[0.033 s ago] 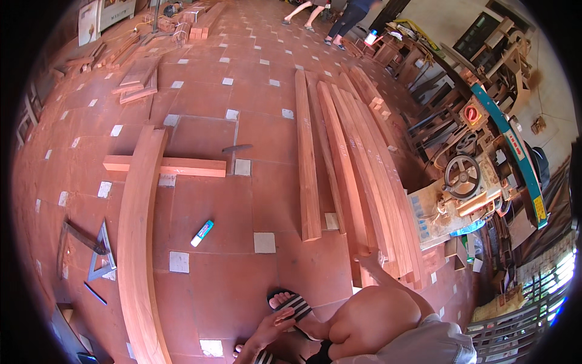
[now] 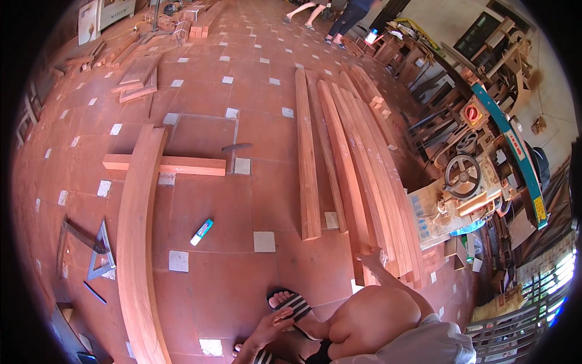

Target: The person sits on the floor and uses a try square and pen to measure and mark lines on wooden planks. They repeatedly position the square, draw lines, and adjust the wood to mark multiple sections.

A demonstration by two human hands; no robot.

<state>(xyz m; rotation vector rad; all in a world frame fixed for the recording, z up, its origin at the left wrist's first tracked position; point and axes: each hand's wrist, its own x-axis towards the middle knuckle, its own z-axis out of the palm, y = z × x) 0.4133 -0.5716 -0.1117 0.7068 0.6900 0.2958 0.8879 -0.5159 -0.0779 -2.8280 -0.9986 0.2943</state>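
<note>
Head view shows the right hand [image 2: 371, 258] closed over the near end of a long plank [image 2: 348, 176] in the stack, its length running straight away across the tiled floor [image 2: 206, 206]. Left hand [image 2: 270, 330] rests loosely open by a striped sandal [image 2: 294, 306], farther from that plank.

My right hand [image 2: 371, 258] rests on the near end of a long wooden plank [image 2: 347, 176] among planks laid on the red tiled floor [image 2: 206, 212]. My left hand [image 2: 270, 330] hangs beside my striped sandal [image 2: 294, 306].
</note>
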